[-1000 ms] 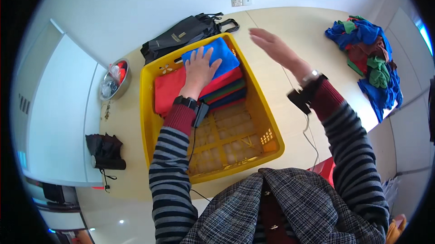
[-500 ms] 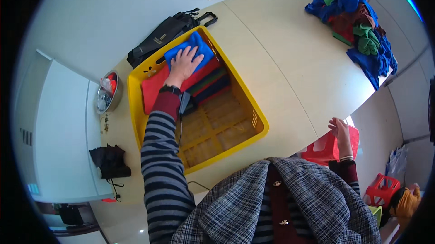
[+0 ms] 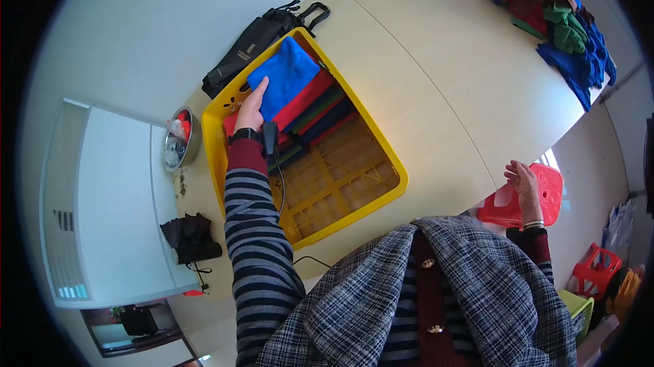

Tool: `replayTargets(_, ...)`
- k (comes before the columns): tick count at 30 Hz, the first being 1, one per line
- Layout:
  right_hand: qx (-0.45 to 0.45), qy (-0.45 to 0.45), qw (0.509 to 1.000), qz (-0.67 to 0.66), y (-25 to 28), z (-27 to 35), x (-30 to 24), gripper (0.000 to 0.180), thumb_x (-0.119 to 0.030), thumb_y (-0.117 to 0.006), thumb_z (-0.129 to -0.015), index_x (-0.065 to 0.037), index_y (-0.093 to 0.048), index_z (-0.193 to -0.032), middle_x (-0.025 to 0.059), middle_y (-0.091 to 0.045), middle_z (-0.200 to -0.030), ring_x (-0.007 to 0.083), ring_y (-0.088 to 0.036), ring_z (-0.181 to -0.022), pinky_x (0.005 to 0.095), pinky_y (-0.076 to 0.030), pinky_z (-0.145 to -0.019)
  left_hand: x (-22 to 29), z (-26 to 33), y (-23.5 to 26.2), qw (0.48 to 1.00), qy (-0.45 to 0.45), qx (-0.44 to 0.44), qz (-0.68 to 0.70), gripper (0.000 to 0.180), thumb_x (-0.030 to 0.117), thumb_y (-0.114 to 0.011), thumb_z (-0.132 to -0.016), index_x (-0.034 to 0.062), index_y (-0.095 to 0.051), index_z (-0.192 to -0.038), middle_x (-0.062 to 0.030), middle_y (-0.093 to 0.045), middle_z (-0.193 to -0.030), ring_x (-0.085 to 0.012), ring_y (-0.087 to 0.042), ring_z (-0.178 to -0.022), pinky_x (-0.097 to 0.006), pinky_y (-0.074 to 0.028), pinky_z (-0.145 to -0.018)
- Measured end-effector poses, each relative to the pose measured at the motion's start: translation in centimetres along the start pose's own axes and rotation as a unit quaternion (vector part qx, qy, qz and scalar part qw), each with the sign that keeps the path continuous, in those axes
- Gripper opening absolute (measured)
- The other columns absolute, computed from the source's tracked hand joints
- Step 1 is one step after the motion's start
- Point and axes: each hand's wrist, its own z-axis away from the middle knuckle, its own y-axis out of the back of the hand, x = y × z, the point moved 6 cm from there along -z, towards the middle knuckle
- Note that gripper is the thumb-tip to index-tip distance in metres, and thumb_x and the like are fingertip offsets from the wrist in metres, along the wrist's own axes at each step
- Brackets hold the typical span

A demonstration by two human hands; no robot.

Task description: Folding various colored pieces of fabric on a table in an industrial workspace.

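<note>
A folded blue cloth (image 3: 286, 77) lies on top of folded red cloth (image 3: 310, 100) at the far end of a yellow plastic basket (image 3: 403, 183). Edge-on at the blue cloth's near left edge, my left hand (image 3: 251, 111) has its visible fingers stretched out; part of the hand is hidden from view. More folded cloths (image 3: 317, 116), dark blue, green and red, lie in a row beside them. My right hand (image 3: 523, 179) hangs off the table's front edge near a red plastic stool (image 3: 546, 193), holding nothing, its fingers loosely apart.
A heap of blue, green and dark red cloths (image 3: 569, 26) lies at the table's far right. Behind the basket is a black bag (image 3: 252, 50). To its left stand a metal bowl (image 3: 193, 139) with plastic bags and a folded black umbrella (image 3: 191, 237).
My left hand has drawn back from lying flat on the blue cloth to its near left edge. The blue cloth now looks flatter. The whole view has shifted slightly.
</note>
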Motion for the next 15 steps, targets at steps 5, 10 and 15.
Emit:
replayTargets(5,-0.001,0.000,1.000,-0.003,0.6,0.0,1.4,0.038,-0.032,-0.055,-0.103,-0.004,-0.060,-0.129,0.0063,-0.070,-0.111,0.0160,-0.067,-0.097,0.0307,-0.051,-0.085,-0.4,-0.2,-0.8,0.997,0.073,0.000,0.013,0.069,0.035,-0.075,-0.091,0.0059,-0.046,-0.146,-0.0125,-0.059,-0.141,-0.0292,-0.060,-0.123,-0.046,-0.045,-0.110)
replayTargets(10,0.005,-0.026,1.000,0.003,1.6,0.0,3.8,0.037,-0.032,-0.055,-0.103,-0.005,-0.061,-0.128,0.0058,-0.070,-0.109,0.0158,-0.068,-0.096,0.0304,-0.051,-0.085,-1.2,-0.8,0.5,0.998,0.054,-0.031,0.014,0.071,0.036,-0.076,-0.091,0.0053,-0.045,-0.147,-0.0121,-0.058,-0.142,-0.0282,-0.059,-0.125,-0.046,-0.045,-0.110)
replayTargets(15,0.010,-0.059,0.998,0.003,1.8,0.4,4.2,0.036,-0.033,-0.055,-0.103,-0.005,-0.062,-0.125,0.0054,-0.070,-0.108,0.0155,-0.067,-0.096,0.0290,-0.051,-0.082,-0.6,-0.9,-0.7,0.994,-0.075,-0.023,-0.083,0.072,0.037,-0.077,-0.090,0.0045,-0.046,-0.147,-0.0108,-0.058,-0.142,-0.0264,-0.058,-0.125,-0.044,-0.045,-0.110)
